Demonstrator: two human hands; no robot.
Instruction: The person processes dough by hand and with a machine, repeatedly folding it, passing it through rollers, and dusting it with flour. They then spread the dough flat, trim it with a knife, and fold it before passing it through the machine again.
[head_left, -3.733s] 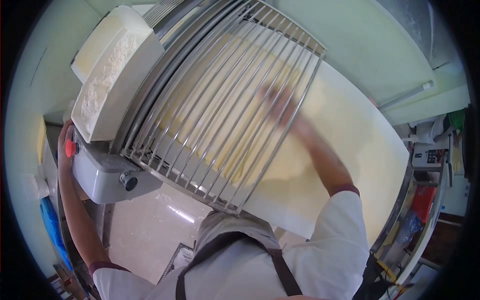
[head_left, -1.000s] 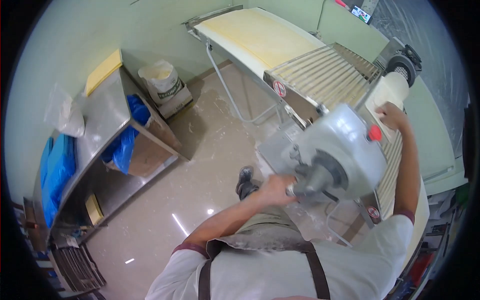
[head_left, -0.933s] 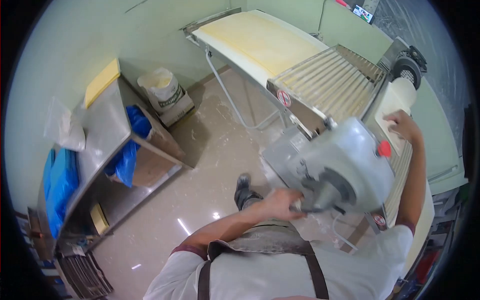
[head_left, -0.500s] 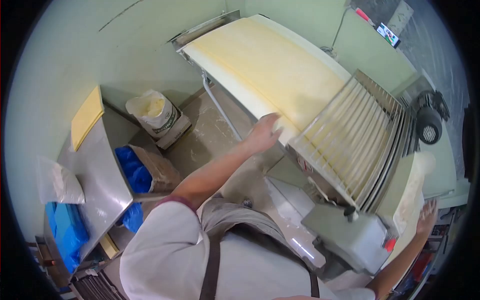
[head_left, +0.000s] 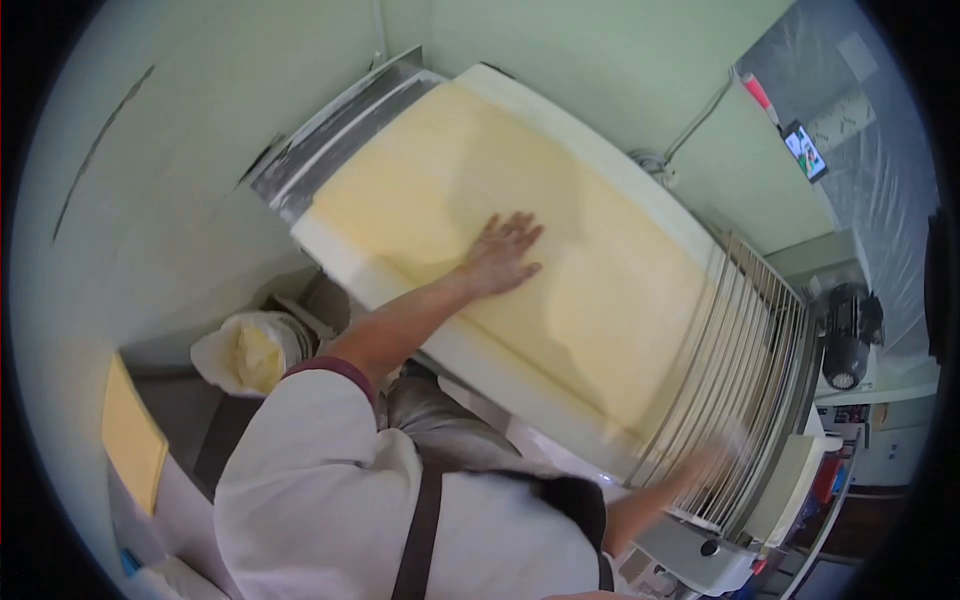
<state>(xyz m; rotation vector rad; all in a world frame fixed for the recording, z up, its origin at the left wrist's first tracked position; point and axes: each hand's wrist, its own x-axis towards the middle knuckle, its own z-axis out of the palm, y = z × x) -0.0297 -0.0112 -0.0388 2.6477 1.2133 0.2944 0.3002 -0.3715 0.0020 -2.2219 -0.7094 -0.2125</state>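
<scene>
A wide sheet of pale yellow dough (head_left: 400,165) lies along the white belt (head_left: 365,265) of a dough sheeter. My left hand (head_left: 500,258) is over the middle of the sheet, palm down and fingers spread, holding nothing. At the sheeter's right part, my right hand (head_left: 715,452) overlaps the metal bar guard (head_left: 745,370). Motion smears its fingers, so I cannot tell their pose. The dough's right end runs up to the bars.
A motor (head_left: 846,340) sits at the machine's back right. An open sack (head_left: 215,350) with yellow contents stands by the left wall. Nearer left is a flat yellow slab (head_left: 135,430). A lit phone (head_left: 803,150) rests on the back ledge beside a red-handled tool (head_left: 757,93).
My left hand has moved from the belt's near edge to over the dough's middle. My right hand has come from beyond the machine's right end to the guard. The view has shifted.
</scene>
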